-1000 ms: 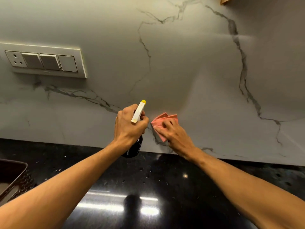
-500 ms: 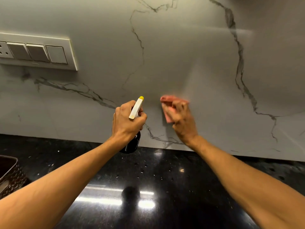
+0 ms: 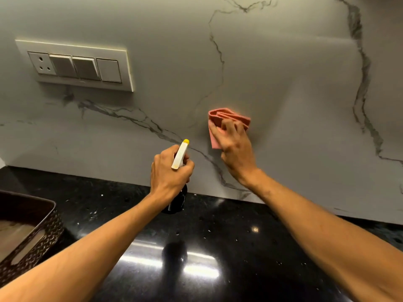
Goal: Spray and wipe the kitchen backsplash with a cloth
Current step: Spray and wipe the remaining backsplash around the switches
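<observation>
Pink cloth [image 3: 218,119], folded layers, under right hand [image 3: 236,151], spray bottle [image 3: 180,157] in left hand [image 3: 168,175]

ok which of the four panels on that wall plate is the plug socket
The leftmost panel on the wall plate: it alone has three round pin holes. The grey pair and the white one to its right are flat-faced.

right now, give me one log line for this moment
step: wipe | left hand: grips spray bottle | right hand: holds pink cloth against backsplash
</observation>
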